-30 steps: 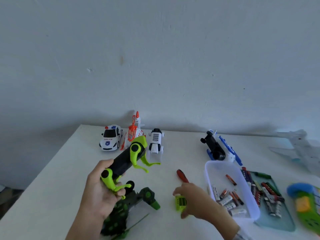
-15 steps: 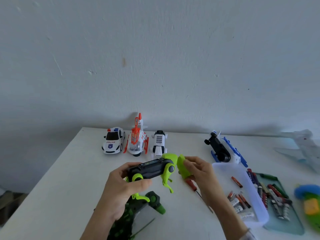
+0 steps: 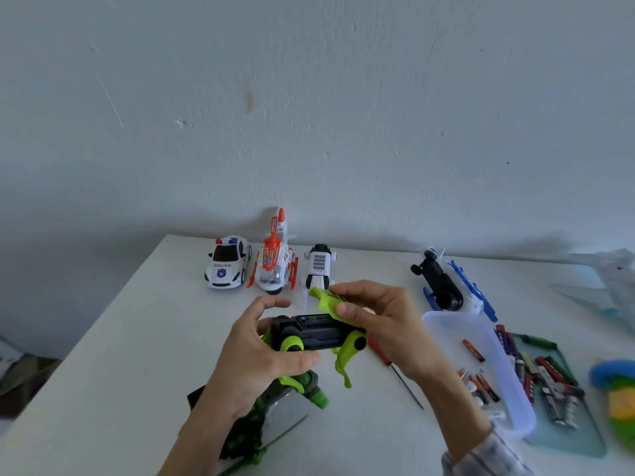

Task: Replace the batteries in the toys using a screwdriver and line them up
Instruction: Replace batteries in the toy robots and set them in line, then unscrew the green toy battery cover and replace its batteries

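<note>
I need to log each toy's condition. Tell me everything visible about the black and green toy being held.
The black and green toy is glossy plastic: a black body with lime-green jointed legs. It is held above the table, underside up, battery compartment open. The left hand grips one end; the right hand pinches a green cover at the opening.

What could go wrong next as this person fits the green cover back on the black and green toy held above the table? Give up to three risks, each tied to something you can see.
1. The right hand only pinches the green cover; it may slip and drop.
2. The left hand grips the toy in mid-air, so pressing could tilt it.
3. The screwdriver lies under the right wrist and could get knocked away.
</note>
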Tool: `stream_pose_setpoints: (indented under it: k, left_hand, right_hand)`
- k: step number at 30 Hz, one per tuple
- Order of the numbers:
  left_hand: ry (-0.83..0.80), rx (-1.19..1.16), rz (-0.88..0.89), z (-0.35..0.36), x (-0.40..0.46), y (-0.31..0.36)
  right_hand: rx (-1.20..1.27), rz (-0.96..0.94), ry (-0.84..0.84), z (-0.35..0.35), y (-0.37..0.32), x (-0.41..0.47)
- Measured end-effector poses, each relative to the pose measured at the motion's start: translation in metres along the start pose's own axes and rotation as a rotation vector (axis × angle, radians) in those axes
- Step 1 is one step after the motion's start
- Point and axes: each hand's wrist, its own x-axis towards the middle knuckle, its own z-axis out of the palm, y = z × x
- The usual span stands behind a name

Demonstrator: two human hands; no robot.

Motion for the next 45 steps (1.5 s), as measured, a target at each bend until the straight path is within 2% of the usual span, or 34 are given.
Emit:
stream_pose_setpoints:
  k: [8, 13, 15, 18, 21, 24, 28, 32, 34, 37, 39, 40, 42, 45]
  left_hand:
    - [0.025, 0.009, -0.020, -0.004, -0.002, 0.000]
    - [0.018, 0.044, -0.002, -0.007, -0.005, 0.001]
    - [0.016, 0.052, -0.008, -0.007, -0.005, 0.001]
    - [0.009, 0.070, -0.020, -0.005, -0.003, 0.002]
    - [0.001, 0.052, -0.034, -0.005, 0.003, 0.002]
    - [-0.021, 0.096, -0.022, 0.002, 0.009, 0.010]
    - [-0.095, 0.238, 0.045, 0.013, 0.026, 0.028]
    - [-0.238, 0.323, 0.134, 0.018, 0.052, 0.050]
    - [-0.357, 0.396, 0.200, 0.018, 0.063, 0.061]
    - [-0.609, 0.470, 0.314, 0.016, 0.081, 0.073]
    - [-0.702, 0.464, 0.358, 0.018, 0.089, 0.076]
    - [-0.710, 0.483, 0.391, 0.020, 0.094, 0.074]
    - [-0.622, 0.618, 0.481, 0.016, 0.106, 0.062]
    - [-0.405, 0.756, 0.524, -0.009, 0.120, 0.026]
  right_hand:
    - [-0.244, 0.037, -0.218, 0.009, -0.008, 0.000]
    - [-0.336, 0.043, -0.284, 0.008, -0.008, -0.004]
    - [-0.466, -0.034, -0.266, 0.009, -0.005, -0.007]
    - [-0.728, -0.246, -0.212, 0.008, -0.007, -0.010]
    - [-0.825, -0.308, -0.226, 0.007, -0.007, -0.013]
    - [-0.993, -0.380, -0.050, 0.015, 0.003, -0.013]
    - [-0.977, -0.502, 0.243, 0.011, 0.010, -0.006]
    - [-1.034, -0.550, 0.313, -0.005, -0.003, 0.003]
    - [-0.977, -0.360, 0.175, -0.018, -0.017, 0.007]
    - [-0.520, 0.076, -0.279, -0.047, -0.030, 0.021]
    - [-0.183, 0.202, -0.452, -0.060, -0.024, 0.029]
    - [-0.125, 0.229, -0.490, -0.061, -0.019, 0.032]
    - [-0.134, 0.283, -0.428, -0.059, -0.006, 0.036]
    - [-0.101, 0.421, -0.070, -0.053, 0.014, 0.046]
